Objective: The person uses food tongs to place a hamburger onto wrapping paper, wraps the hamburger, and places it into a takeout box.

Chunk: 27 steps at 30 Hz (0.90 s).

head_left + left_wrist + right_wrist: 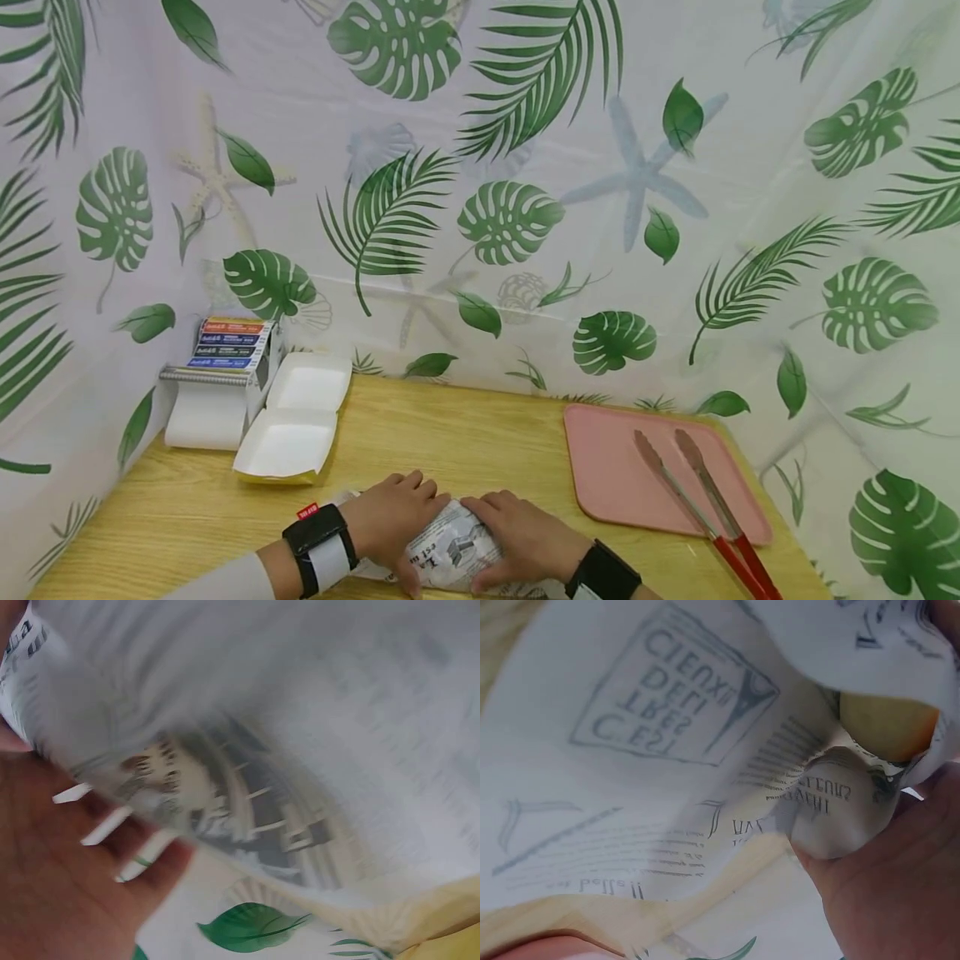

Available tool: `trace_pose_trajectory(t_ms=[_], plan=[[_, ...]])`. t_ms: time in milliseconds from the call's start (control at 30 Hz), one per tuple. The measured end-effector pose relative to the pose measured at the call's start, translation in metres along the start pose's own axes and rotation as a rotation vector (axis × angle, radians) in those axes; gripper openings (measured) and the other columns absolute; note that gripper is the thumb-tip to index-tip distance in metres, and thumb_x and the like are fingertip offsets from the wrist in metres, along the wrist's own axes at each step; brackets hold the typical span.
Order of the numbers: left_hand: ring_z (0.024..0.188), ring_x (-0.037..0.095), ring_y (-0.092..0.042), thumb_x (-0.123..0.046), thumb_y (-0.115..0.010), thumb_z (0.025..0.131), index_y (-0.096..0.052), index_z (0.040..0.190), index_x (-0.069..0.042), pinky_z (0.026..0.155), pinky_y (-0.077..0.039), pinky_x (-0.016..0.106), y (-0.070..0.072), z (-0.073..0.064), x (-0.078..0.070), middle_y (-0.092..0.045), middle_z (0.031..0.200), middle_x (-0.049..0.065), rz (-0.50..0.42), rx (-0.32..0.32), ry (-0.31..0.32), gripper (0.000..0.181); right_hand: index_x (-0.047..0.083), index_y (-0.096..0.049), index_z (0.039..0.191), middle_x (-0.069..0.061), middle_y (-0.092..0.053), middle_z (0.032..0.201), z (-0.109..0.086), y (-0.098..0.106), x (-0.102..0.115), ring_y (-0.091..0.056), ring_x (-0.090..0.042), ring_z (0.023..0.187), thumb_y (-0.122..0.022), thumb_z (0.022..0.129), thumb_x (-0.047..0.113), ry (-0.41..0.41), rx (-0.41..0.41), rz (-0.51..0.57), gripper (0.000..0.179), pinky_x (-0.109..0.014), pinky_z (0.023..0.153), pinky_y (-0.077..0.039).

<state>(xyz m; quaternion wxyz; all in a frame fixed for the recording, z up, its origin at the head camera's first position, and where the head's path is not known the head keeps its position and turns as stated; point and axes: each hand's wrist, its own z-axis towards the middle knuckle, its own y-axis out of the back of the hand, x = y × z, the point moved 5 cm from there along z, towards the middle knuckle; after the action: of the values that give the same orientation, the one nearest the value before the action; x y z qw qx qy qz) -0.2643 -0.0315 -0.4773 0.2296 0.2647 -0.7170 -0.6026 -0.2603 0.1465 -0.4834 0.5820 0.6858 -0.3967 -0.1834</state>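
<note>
A roll of printed wrapping paper lies near the front of the wooden table. From its left side my left hand grips it, fingers over the far side and thumb on the near side. My right hand holds the other half in the same way. In the right wrist view, a rounded yellow-orange food, bread-like, shows through the open end of the paper. A loose flap of the sheet spreads out beside it. The left wrist view is blurred, with fingers along the paper's edge.
An open white clamshell box stands at the back left, against a dispenser with a white roll. On the right, metal tongs with red handles lie across a pink tray. A leaf-patterned curtain borders the table.
</note>
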Motion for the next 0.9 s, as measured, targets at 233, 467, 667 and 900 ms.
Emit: trace_pose_trajectory(t_ms=[233, 467, 667, 900], plan=[[0.116, 0.015, -0.058, -0.07, -0.078, 0.072, -0.049, 0.15, -0.023, 0.095, -0.054, 0.034, 0.0, 0.0, -0.001, -0.063, 0.127, -0.002, 0.054, -0.012, 0.037, 0.095, 0.015, -0.038, 0.157, -0.006, -0.053, 0.145, -0.001, -0.001, -0.001, -0.053, -0.022, 0.13, -0.071, 0.08, 0.071, -0.015, -0.003, -0.031, 0.1, -0.041, 0.105, -0.052], [0.118, 0.013, -0.055, -0.066, -0.07, 0.084, -0.045, 0.15, -0.024, 0.096, -0.053, 0.033, -0.008, -0.002, 0.003, -0.058, 0.131, -0.005, 0.064, -0.048, -0.041, 0.082, 0.01, -0.049, 0.146, -0.004, -0.052, 0.137, -0.005, 0.001, -0.005, -0.051, -0.018, 0.122, -0.077, 0.083, 0.057, -0.009, 0.03, 0.018, 0.084, -0.035, 0.098, -0.052], [0.116, 0.013, -0.056, -0.054, -0.075, 0.087, -0.05, 0.145, -0.023, 0.096, -0.054, 0.033, -0.006, 0.001, 0.004, -0.059, 0.125, -0.004, 0.051, -0.049, -0.062, 0.07, 0.014, -0.064, 0.126, 0.002, -0.056, 0.111, 0.0, 0.005, -0.004, -0.05, -0.011, 0.097, -0.085, 0.075, 0.056, -0.045, 0.012, -0.08, 0.07, -0.03, 0.083, -0.052], [0.094, 0.011, -0.06, -0.037, -0.087, 0.079, -0.065, 0.122, -0.016, 0.084, -0.055, 0.027, -0.005, 0.007, -0.003, -0.064, 0.104, -0.002, -0.123, -0.071, 0.002, 0.053, 0.013, -0.067, 0.121, 0.003, -0.06, 0.11, 0.004, 0.004, -0.006, -0.054, -0.009, 0.097, -0.092, 0.071, 0.04, -0.022, -0.007, -0.056, 0.063, -0.027, 0.086, -0.054]])
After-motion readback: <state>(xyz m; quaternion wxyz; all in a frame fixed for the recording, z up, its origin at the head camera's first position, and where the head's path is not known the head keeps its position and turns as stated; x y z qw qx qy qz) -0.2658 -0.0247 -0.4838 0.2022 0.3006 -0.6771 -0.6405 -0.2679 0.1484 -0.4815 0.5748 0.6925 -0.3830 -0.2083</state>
